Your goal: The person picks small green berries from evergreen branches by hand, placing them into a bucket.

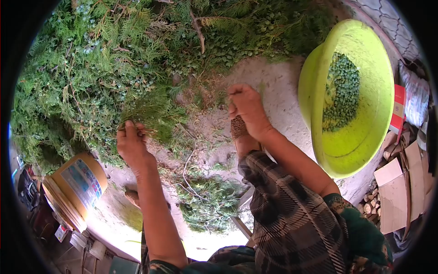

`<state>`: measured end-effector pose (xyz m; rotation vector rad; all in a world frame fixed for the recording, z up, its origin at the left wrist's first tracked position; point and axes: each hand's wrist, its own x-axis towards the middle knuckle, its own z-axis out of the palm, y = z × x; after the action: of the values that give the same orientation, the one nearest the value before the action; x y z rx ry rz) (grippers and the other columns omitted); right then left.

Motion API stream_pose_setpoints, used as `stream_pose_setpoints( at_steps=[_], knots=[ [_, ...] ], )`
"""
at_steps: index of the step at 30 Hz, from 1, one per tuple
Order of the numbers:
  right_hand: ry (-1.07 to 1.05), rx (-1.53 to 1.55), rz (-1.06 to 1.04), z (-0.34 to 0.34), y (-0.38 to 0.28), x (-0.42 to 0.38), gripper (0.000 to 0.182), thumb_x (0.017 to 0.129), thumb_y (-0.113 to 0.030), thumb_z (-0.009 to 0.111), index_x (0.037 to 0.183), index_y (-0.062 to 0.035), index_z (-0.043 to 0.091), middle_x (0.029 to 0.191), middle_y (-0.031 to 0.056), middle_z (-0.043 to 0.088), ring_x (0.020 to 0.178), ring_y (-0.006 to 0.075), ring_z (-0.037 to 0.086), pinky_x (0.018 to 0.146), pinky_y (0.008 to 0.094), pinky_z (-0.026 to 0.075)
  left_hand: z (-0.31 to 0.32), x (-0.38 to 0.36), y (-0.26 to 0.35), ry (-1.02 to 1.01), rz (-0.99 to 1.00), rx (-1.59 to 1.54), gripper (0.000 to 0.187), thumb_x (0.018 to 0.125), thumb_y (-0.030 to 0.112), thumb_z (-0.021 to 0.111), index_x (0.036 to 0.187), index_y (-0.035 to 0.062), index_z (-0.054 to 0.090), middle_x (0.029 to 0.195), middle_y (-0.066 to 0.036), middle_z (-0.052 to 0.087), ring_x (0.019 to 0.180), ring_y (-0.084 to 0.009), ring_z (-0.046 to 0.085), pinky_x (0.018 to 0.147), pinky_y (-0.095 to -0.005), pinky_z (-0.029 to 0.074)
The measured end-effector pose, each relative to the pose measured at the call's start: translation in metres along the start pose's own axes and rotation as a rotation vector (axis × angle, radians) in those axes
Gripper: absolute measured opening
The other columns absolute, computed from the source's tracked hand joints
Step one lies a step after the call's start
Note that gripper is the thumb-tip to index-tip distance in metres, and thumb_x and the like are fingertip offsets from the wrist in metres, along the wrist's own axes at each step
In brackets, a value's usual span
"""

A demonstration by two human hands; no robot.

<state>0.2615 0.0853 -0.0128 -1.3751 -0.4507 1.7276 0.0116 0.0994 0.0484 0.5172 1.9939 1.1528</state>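
Observation:
In the head view my left hand is closed on the stem end of a green conifer sprig, whose feathery leaves spread to the upper right. My right hand is raised above my shoe, its fingers curled together; whatever they may pinch is too small to make out. A large heap of cut conifer branches with pale green cones lies beyond my left hand. To the right of my right hand, a tilted yellow-green basin holds many small green cones.
A smaller pile of sprigs lies near my feet. An orange bucket lies tipped at the lower left. Cardboard, a red box and chopped wood line the right side. Bare ground shows before the basin.

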Motion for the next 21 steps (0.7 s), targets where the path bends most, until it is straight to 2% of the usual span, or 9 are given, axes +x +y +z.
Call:
stream_pose_setpoints(
  at_steps=[2, 4, 5, 8, 10, 13, 17, 20, 21],
  knots=[
    [0.108, -0.119, 0.030, -0.008, 0.009, 0.006, 0.016, 0.083, -0.011, 0.050, 0.095, -0.0022, 0.055, 0.071, 0.0016, 0.056, 0.059, 0.0107, 0.053, 0.056, 0.0248, 0.048, -0.009, 0.004, -0.003, -0.047, 0.032, -0.038, 0.012, 0.092, 0.019, 0.052, 0.091, 0.0069, 0.055, 0.073, -0.002, 0.059, 0.063, -0.0084, 0.052, 0.056, -0.0214, 0.043],
    [0.066, -0.578, -0.290, -0.015, 0.031, 0.014, 0.011, 0.081, -0.011, 0.056, 0.090, -0.0060, 0.058, 0.066, 0.0072, 0.053, 0.059, 0.0184, 0.057, 0.052, 0.0323, 0.045, -0.011, -0.002, -0.003, -0.053, 0.013, -0.041, 0.012, 0.092, 0.019, 0.053, 0.089, 0.0077, 0.054, 0.074, -0.002, 0.059, 0.064, -0.0084, 0.052, 0.058, -0.0217, 0.043],
    [0.064, -0.582, -0.288, -0.015, 0.034, 0.014, 0.011, 0.081, -0.011, 0.056, 0.090, -0.0060, 0.058, 0.066, 0.0072, 0.053, 0.059, 0.0184, 0.057, 0.052, 0.0323, 0.045, -0.013, -0.003, -0.007, -0.058, -0.008, -0.106, 0.011, 0.092, 0.019, 0.053, 0.088, 0.0078, 0.054, 0.074, -0.002, 0.059, 0.064, -0.0083, 0.052, 0.057, -0.0215, 0.042],
    [-0.014, -0.933, -0.266, 0.002, 0.033, 0.010, 0.014, 0.081, -0.013, 0.055, 0.091, -0.0047, 0.057, 0.073, 0.0108, 0.058, 0.066, 0.0218, 0.058, 0.063, 0.0355, 0.048, -0.019, -0.005, -0.013, -0.076, -0.053, -0.194, 0.011, 0.091, 0.018, 0.054, 0.087, 0.0081, 0.054, 0.074, -0.003, 0.059, 0.063, -0.0082, 0.052, 0.055, -0.0211, 0.041],
    [-0.008, -1.080, -0.483, 0.009, 0.036, 0.013, 0.015, 0.079, -0.016, 0.059, 0.090, -0.0069, 0.058, 0.080, 0.0148, 0.060, 0.073, 0.0305, 0.060, 0.065, 0.0406, 0.048, -0.021, -0.006, -0.014, -0.090, -0.077, -0.216, 0.011, 0.091, 0.018, 0.054, 0.087, 0.0082, 0.053, 0.073, -0.003, 0.058, 0.062, -0.0082, 0.051, 0.055, -0.0209, 0.041],
    [-0.172, -1.549, -0.417, 0.013, 0.046, 0.033, 0.016, 0.078, -0.018, 0.059, 0.090, -0.0082, 0.058, 0.083, 0.0146, 0.062, 0.076, 0.0336, 0.059, 0.065, 0.0423, 0.048, -0.019, -0.007, -0.011, -0.075, -0.089, -0.243, 0.011, 0.091, 0.018, 0.055, 0.087, 0.0079, 0.053, 0.072, -0.003, 0.058, 0.061, -0.0082, 0.051, 0.054, -0.0206, 0.041],
    [-0.243, -1.514, -0.589, 0.013, 0.045, 0.034, 0.013, 0.079, -0.016, 0.057, 0.090, -0.0080, 0.058, 0.081, 0.0151, 0.061, 0.073, 0.0316, 0.060, 0.063, 0.0400, 0.049, -0.019, -0.007, -0.008, -0.084, -0.082, -0.267, 0.011, 0.090, 0.017, 0.056, 0.087, 0.0077, 0.053, 0.072, -0.003, 0.059, 0.062, -0.0091, 0.053, 0.055, -0.0218, 0.042],
    [-0.156, -1.192, -0.399, 0.000, 0.028, 0.025, 0.011, 0.083, -0.013, 0.053, 0.091, -0.0067, 0.058, 0.081, 0.0127, 0.062, 0.072, 0.0274, 0.061, 0.063, 0.0373, 0.050, -0.021, -0.006, -0.008, -0.083, -0.091, -0.272, 0.011, 0.090, 0.017, 0.056, 0.087, 0.0075, 0.053, 0.072, -0.004, 0.059, 0.063, -0.0096, 0.054, 0.056, -0.0225, 0.043],
    [-0.228, -0.661, -0.160, -0.011, 0.024, 0.023, 0.013, 0.084, -0.015, 0.053, 0.092, -0.0058, 0.058, 0.082, 0.0113, 0.062, 0.073, 0.0260, 0.061, 0.064, 0.0361, 0.051, -0.022, -0.005, -0.008, -0.079, -0.097, -0.272, 0.011, 0.091, 0.018, 0.055, 0.087, 0.0074, 0.053, 0.073, -0.004, 0.059, 0.063, -0.0098, 0.053, 0.056, -0.0228, 0.043]
  ],
)
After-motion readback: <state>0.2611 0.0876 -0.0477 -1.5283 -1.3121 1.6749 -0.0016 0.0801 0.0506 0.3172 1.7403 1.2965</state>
